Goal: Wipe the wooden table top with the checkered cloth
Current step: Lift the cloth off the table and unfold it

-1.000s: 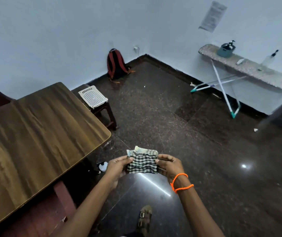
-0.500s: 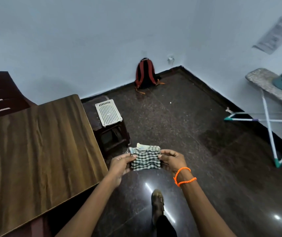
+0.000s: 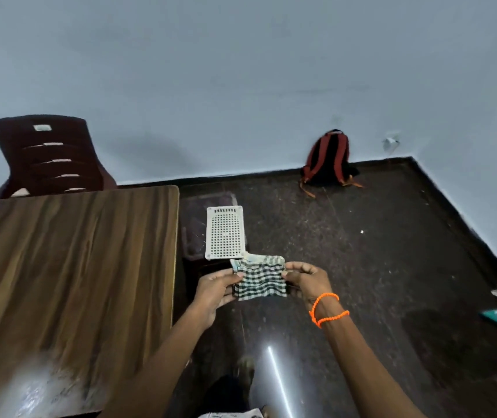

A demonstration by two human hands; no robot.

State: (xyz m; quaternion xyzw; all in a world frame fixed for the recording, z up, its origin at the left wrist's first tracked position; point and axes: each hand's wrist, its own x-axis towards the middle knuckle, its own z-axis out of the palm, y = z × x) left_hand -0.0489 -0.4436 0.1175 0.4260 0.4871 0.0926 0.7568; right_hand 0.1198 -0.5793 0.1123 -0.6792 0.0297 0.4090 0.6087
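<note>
A folded black-and-white checkered cloth (image 3: 261, 279) hangs in the air over the dark floor, just right of the wooden table top (image 3: 69, 267). My left hand (image 3: 215, 292) pinches its left edge and my right hand (image 3: 307, 280), with an orange bead bracelet on the wrist, pinches its right edge. The cloth is held flat between both hands, apart from the table. The table top fills the left of the view, with a bright glare patch near its front edge.
A dark stool (image 3: 199, 233) with a white perforated tray (image 3: 225, 232) on it stands right beside the table's right edge. A dark plastic chair (image 3: 48, 155) sits behind the table. A red-and-black backpack (image 3: 327, 159) leans on the far wall.
The view has swung left, so the table now lies square on the left and the ironing board has left the frame. Both hands still hold the cloth the same way.
</note>
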